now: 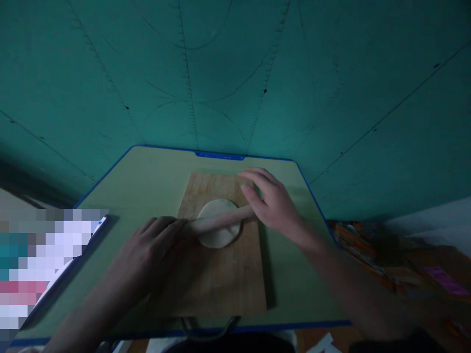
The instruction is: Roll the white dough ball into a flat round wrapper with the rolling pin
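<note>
A flat round of pale dough (221, 241) lies on a wooden cutting board (221, 284). Across the dough runs a wooden rolling pin (221, 219), its right end a little farther from me. My left hand (154, 250) is closed over the pin's left end, which it mostly hides. At the other end, my right hand (272, 201) rests its palm side against the pin; its fingers stretch forward and the thumb stands apart, not wrapped round it.
Under the board is a pale folding table (298, 274) with a blue edge, against a green wall (235, 73). A metal handle (209, 337) sticks out at the board's near end. A pixelated object (55, 264) lies at left. Cardboard (434, 264) is piled at lower right.
</note>
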The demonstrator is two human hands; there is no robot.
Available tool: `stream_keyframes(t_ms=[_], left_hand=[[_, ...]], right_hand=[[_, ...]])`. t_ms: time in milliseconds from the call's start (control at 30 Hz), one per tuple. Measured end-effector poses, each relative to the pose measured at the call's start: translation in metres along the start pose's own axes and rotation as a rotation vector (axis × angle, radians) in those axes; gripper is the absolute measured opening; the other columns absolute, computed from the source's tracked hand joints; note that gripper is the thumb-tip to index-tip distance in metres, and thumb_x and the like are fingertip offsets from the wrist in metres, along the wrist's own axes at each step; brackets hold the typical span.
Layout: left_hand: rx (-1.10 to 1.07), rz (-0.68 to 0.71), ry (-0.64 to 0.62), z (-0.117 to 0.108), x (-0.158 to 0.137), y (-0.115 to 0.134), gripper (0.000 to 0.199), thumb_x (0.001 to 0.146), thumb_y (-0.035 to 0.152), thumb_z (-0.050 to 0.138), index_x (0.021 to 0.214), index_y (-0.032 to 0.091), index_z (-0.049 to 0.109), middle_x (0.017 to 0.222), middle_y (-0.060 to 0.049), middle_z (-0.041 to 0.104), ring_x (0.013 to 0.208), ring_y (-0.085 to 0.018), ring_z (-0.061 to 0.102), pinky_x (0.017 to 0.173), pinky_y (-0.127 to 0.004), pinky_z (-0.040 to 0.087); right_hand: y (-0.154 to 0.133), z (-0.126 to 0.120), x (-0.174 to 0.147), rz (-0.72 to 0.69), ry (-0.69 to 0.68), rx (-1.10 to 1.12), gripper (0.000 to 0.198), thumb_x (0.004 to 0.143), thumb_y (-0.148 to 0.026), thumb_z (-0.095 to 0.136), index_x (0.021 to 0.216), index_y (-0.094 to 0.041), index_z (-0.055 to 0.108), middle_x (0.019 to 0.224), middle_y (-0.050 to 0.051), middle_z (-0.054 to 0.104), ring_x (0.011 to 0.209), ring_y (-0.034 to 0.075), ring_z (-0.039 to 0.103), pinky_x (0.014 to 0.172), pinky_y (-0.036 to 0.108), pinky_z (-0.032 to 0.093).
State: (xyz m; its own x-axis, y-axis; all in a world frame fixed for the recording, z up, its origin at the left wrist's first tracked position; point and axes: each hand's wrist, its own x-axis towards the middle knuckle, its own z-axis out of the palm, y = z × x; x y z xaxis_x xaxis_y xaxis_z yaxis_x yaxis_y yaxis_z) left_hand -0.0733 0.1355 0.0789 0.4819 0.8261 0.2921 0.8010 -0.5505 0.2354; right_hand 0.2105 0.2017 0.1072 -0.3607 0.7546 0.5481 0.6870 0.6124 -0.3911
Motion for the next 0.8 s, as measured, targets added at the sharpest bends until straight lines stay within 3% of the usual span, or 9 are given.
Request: stream_keyframes(t_ms=[100,200,367,500,667,800], left_hand=[[0.094,0.120,0.027,0.008,0.001,-0.002,0.042,0.102,0.033,0.035,0.137,0.018,0.053,0.128,-0.014,0.067,0.116,-0.031,0.064,0.088,-0.043,0.058],[0.174,0.137,0.006,0.012,-0.004,0.004,0.045,0.101,0.033,0.037,0.142,0.016,0.047,0.134,-0.016,0.064,0.124,-0.033,0.059,0.090,-0.043,0.057],[0.270,0.166,0.050,0.012,-0.016,0.026,0.047,0.096,0.027,0.040,0.140,0.011,0.048,0.123,-0.020,0.068,0.107,-0.034,0.065,0.085,-0.045,0.055],[0.288,0.178,0.096,0.011,-0.032,0.048,0.056,0.089,0.016,0.041,0.144,0.010,0.046,0.127,-0.020,0.066,0.109,-0.033,0.064,0.088,-0.045,0.052],[0.192,0.173,0.092,0.015,-0.051,0.057,0.056,0.091,0.023,0.047,0.147,0.019,0.047,0.132,-0.012,0.067,0.117,-0.029,0.062,0.095,-0.040,0.051],[0.190,0.176,0.062,0.025,-0.049,0.044,0.061,0.095,0.029,0.046,0.153,0.014,0.038,0.145,-0.016,0.057,0.128,-0.031,0.057,0.102,-0.044,0.049]], right_hand=[[0.011,0.036,0.014,0.079,-0.144,-0.085,0.041,0.105,-0.035,0.036,0.129,-0.014,0.062,0.132,0.014,0.064,0.126,0.025,0.057,0.108,0.041,0.046],[0.015,0.052,0.011,0.121,-0.288,-0.184,0.044,0.105,-0.037,0.037,0.134,-0.014,0.060,0.142,0.015,0.058,0.134,0.028,0.051,0.113,0.045,0.041],[0.009,0.038,-0.014,0.093,-0.401,-0.232,0.050,0.104,-0.035,0.035,0.144,-0.010,0.052,0.153,0.017,0.048,0.144,0.029,0.040,0.120,0.050,0.030],[-0.002,0.019,-0.044,0.081,-0.444,-0.220,0.053,0.106,-0.037,0.031,0.147,-0.009,0.048,0.153,0.017,0.048,0.146,0.028,0.037,0.122,0.051,0.028],[-0.013,-0.003,-0.081,0.038,-0.415,-0.156,0.055,0.105,-0.040,0.036,0.148,-0.007,0.044,0.154,0.019,0.045,0.146,0.031,0.037,0.118,0.055,0.036],[-0.014,-0.017,-0.095,0.072,-0.163,-0.006,0.036,0.102,-0.032,0.048,0.134,-0.019,0.058,0.133,0.013,0.065,0.125,0.025,0.060,0.101,0.046,0.055]])
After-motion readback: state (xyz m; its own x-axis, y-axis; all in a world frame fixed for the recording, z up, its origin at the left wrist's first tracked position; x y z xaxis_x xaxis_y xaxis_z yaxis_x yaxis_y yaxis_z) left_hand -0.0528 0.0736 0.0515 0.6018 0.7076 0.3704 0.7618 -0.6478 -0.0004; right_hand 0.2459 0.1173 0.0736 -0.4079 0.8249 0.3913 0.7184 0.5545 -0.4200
